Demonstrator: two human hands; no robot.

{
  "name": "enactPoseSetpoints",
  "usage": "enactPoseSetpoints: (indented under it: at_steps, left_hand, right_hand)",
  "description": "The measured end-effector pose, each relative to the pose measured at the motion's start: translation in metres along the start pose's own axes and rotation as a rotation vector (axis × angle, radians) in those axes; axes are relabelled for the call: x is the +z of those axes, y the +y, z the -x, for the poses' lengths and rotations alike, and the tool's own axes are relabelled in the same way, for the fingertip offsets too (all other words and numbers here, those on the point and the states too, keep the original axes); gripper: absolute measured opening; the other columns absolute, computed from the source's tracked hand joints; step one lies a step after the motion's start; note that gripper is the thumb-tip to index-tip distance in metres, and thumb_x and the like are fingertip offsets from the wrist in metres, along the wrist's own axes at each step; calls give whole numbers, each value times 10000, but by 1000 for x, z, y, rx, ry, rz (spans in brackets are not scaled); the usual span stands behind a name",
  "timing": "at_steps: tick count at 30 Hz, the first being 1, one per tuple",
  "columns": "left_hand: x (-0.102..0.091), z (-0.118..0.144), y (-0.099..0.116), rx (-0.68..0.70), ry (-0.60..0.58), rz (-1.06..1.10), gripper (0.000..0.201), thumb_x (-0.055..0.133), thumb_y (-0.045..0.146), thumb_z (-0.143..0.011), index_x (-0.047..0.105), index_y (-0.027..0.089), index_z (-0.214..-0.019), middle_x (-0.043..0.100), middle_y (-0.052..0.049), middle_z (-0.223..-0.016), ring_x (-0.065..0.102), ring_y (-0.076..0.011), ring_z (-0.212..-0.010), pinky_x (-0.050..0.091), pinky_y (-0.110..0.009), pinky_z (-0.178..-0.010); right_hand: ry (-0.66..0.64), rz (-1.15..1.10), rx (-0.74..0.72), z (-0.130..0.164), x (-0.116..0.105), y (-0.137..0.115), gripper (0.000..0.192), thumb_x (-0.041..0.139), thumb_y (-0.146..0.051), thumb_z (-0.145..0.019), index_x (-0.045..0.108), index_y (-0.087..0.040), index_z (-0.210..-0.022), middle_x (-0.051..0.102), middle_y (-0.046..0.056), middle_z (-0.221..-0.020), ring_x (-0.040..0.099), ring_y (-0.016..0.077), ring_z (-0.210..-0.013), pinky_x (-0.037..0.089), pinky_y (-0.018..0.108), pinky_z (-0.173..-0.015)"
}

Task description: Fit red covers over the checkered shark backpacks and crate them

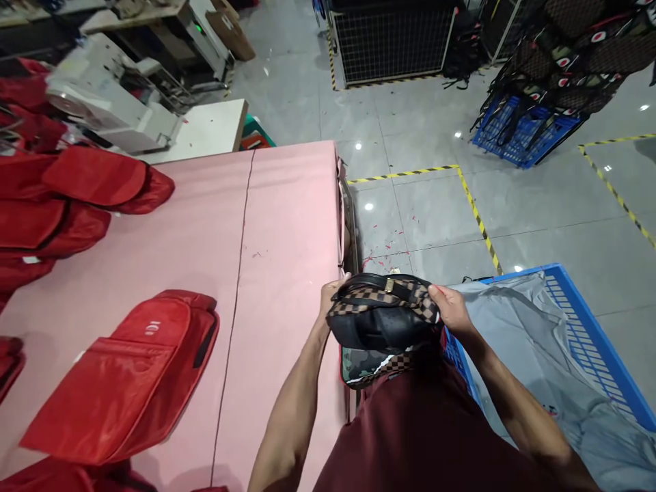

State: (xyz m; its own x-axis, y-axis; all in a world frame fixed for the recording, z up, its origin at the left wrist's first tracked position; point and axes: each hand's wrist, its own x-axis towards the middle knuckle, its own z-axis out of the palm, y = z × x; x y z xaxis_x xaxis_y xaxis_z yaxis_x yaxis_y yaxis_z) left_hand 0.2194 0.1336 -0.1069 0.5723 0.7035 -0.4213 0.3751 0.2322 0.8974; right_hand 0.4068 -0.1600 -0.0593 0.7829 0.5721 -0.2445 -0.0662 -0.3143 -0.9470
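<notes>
Close against my body I hold a checkered brown-and-black backpack (384,324) with black straps and a camouflage panel on its lower side. My left hand (333,298) is closed on its left edge, beside the table. On the opposite edge my right hand (451,309) grips it, with the thumb on top. A black carry handle and a small gold-coloured tag show along the top. Most fingers of both hands are hidden behind the fabric.
A pink-covered table (287,225) on the left carries several red backpacks (138,369). A white sewing machine (113,96) stands at its far end. To my right is a blue crate (605,342) with grey fabric (523,342). Checkered backpacks (574,68) are piled on another blue crate (527,137).
</notes>
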Motion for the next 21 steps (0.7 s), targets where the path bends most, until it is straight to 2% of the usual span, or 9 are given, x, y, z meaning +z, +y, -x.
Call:
enactPoseSetpoints:
  at_steps: [2,3,5,8,11,13,17,19,21]
  left_hand:
    - [-17,5,-15,-36,16,-16,603,807,712,-825,498,243,-605,409,41,-606,361,-136,-683,265,-269,-599]
    - [-19,9,-25,-54,22,-24,612,837,700,-771,476,245,-579,384,47,-589,346,-131,-674,245,-266,-593]
    - [-14,17,-44,-85,40,-32,648,855,710,-680,410,259,-545,329,59,-562,301,-121,-655,211,-264,-584]
    - [2,23,-66,-104,75,-19,660,836,719,-609,352,274,-553,301,65,-559,265,-116,-662,201,-264,-590]
    - [8,28,-76,-105,105,-8,626,832,681,-599,356,276,-562,321,58,-578,274,-121,-677,202,-271,-600]
    - [5,38,-82,-115,117,-7,639,825,702,-607,343,286,-559,313,57,-574,271,-122,-670,200,-281,-594]
    - [-2,77,-101,-144,96,-14,673,771,811,-654,359,288,-557,326,52,-556,289,-128,-643,222,-286,-579]
    - [1,96,-112,-153,74,-17,670,714,838,-739,386,281,-565,356,41,-552,324,-138,-634,240,-285,-575]
    - [7,111,-119,-150,57,-20,651,679,821,-828,437,268,-586,389,34,-550,373,-152,-639,265,-282,-581]
  right_hand:
    - [-86,-4,55,-12,15,3,692,603,-868,-988,541,-227,-734,496,-12,-697,437,155,-698,355,290,-622]
    - [-80,9,100,-22,24,9,720,598,-904,-961,483,-242,-700,442,-22,-669,397,149,-682,325,296,-604]
    - [-4,62,168,-47,39,25,766,574,-967,-909,362,-273,-663,334,-35,-641,328,143,-672,271,311,-587]
    - [134,163,150,-83,51,44,797,512,-1010,-890,244,-295,-664,236,-40,-652,279,141,-677,232,333,-601]
    - [207,231,47,-106,50,47,792,469,-1003,-914,247,-291,-650,249,-49,-632,285,144,-674,277,335,-633]
    - [226,315,4,-110,46,47,781,458,-992,-928,304,-285,-632,338,-51,-593,327,154,-670,338,331,-677]
    - [267,424,36,-77,22,58,784,342,-995,-951,511,-277,-684,631,26,-669,516,195,-692,429,355,-758]
    - [274,366,42,-42,5,68,796,309,-981,-967,603,-263,-789,746,78,-809,638,232,-777,490,370,-814]
    - [241,323,34,2,-10,79,780,373,-964,-962,670,-243,-932,811,130,-1000,725,280,-937,555,409,-918]
